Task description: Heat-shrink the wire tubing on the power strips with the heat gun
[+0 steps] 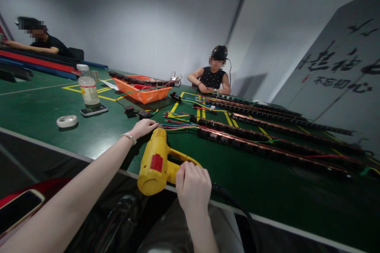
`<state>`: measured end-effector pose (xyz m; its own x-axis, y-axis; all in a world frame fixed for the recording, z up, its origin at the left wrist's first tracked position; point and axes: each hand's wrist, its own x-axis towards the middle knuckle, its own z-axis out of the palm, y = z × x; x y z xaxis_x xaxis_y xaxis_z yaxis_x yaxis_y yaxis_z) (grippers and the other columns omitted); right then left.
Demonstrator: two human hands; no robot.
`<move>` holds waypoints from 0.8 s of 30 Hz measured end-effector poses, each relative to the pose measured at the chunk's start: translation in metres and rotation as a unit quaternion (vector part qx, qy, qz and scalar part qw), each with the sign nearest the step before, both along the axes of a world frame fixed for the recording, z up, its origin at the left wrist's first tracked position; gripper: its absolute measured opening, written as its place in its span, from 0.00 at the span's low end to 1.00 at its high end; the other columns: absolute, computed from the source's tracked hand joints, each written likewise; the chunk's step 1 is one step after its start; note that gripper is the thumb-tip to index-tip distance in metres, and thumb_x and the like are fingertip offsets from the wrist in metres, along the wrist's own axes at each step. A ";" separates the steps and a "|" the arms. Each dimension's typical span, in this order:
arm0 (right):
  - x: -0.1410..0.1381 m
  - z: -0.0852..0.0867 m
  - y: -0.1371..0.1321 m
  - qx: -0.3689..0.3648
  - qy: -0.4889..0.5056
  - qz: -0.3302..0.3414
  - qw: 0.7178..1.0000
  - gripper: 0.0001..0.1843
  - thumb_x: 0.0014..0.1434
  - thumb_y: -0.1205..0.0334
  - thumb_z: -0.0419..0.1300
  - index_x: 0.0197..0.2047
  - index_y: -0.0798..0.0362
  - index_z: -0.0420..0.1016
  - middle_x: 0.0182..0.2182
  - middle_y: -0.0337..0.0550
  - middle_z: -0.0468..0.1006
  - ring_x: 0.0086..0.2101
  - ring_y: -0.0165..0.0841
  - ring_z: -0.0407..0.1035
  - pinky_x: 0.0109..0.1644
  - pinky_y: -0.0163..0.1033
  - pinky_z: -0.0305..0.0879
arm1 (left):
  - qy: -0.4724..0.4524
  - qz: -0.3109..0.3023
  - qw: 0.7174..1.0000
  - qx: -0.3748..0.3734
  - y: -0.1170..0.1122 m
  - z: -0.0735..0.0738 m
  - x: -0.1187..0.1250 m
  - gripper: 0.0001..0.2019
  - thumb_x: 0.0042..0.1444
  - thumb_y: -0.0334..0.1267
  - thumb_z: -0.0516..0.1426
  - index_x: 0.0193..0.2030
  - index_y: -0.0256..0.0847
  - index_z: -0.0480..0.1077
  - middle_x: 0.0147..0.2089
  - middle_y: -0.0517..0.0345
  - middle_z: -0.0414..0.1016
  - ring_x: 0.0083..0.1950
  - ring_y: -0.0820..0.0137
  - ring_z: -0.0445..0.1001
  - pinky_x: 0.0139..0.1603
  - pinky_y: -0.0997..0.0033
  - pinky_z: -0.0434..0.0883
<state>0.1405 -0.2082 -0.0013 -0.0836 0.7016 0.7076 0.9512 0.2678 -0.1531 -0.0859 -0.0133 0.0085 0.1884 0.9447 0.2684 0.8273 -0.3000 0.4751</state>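
Note:
In the head view, my right hand (pixel 194 185) is wrapped round the handle of a yellow heat gun (pixel 154 162). Its nozzle points away from me, toward a bundle of coloured wires (pixel 181 127). Beyond the nozzle, my left hand (pixel 144 127) has its fingers closed at the near end of these wires; the nozzle partly hides the fingertips. The wires come out of a long dark bar with copper strips (pixel 231 140) lying on the green table (pixel 118 138). A black cable runs from the gun's handle over the table edge.
More wired bars (pixel 267 124) lie to the right. An orange basket (pixel 145 94), black connectors (pixel 144 114), a bottle (pixel 89 87), a phone-like device (pixel 94 110) and a white ring-shaped object (pixel 67 121) are at left. One person (pixel 215 75) sits opposite, another (pixel 44 43) far left.

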 end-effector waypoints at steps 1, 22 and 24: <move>0.002 0.000 0.000 0.000 0.002 0.003 1.000 0.19 0.64 0.63 0.40 0.26 0.52 0.65 0.23 0.39 0.68 0.27 0.33 0.60 0.36 0.39 0.47 | 0.000 -0.002 1.000 -0.001 0.000 0.000 0.000 0.24 0.53 0.56 0.46 0.27 0.41 0.74 0.27 0.58 0.74 0.31 0.68 0.69 0.30 0.73 0.59; 0.084 0.003 -0.002 0.050 -0.038 -0.085 0.994 0.19 0.65 0.62 0.44 0.27 0.54 0.70 0.23 0.39 0.73 0.27 0.30 0.66 0.37 0.36 0.52 | -0.009 0.015 0.999 -0.032 0.006 -0.001 -0.003 0.21 0.51 0.51 0.47 0.22 0.39 0.71 0.20 0.60 0.66 0.25 0.71 0.64 0.26 0.72 0.55; 0.087 0.003 -0.004 0.061 -0.052 -0.106 0.991 0.19 0.65 0.62 0.44 0.26 0.54 0.69 0.22 0.38 0.72 0.26 0.30 0.65 0.36 0.36 0.52 | -0.013 0.026 0.999 -0.044 0.006 0.001 -0.002 0.20 0.50 0.51 0.47 0.21 0.39 0.70 0.19 0.60 0.63 0.24 0.71 0.63 0.25 0.71 0.54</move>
